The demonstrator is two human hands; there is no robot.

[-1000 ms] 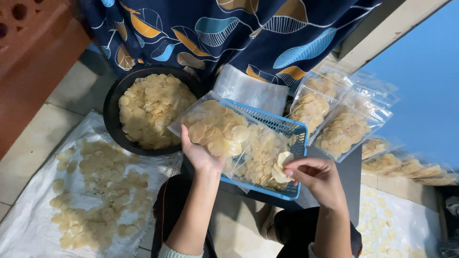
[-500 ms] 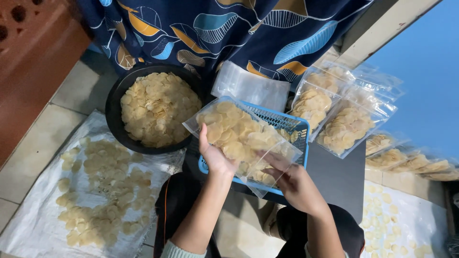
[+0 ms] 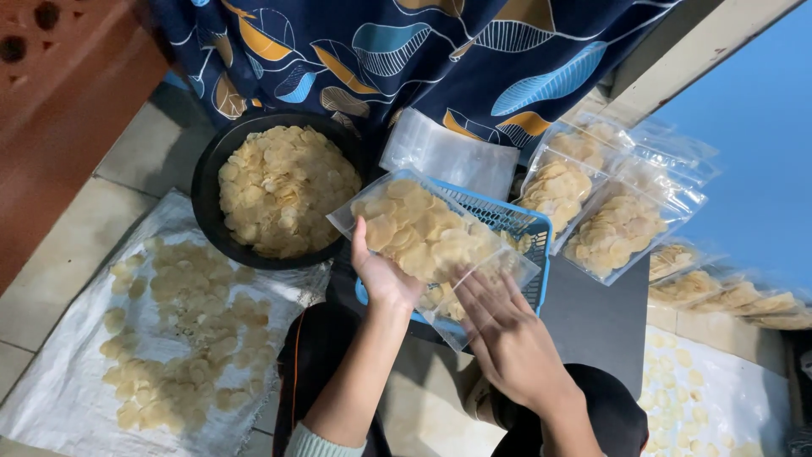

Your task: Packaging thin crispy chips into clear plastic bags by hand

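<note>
Lying over a blue basket (image 3: 524, 227), a bag of chips (image 3: 427, 230) is gripped by the left hand (image 3: 382, 275); the right hand (image 3: 507, 334) is pressed flat, fingers spread, on its near end.

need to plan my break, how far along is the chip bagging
Done: several filled bags lie at the right. In hand: left hand and right hand hold a filled clear bag over the blue basket. Left: a black bowl full of chips and more on the white sheet.

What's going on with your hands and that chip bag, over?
Left hand grips the chip bag. Right hand flat on its open end. Blue basket underneath. Nothing blocking.
</note>
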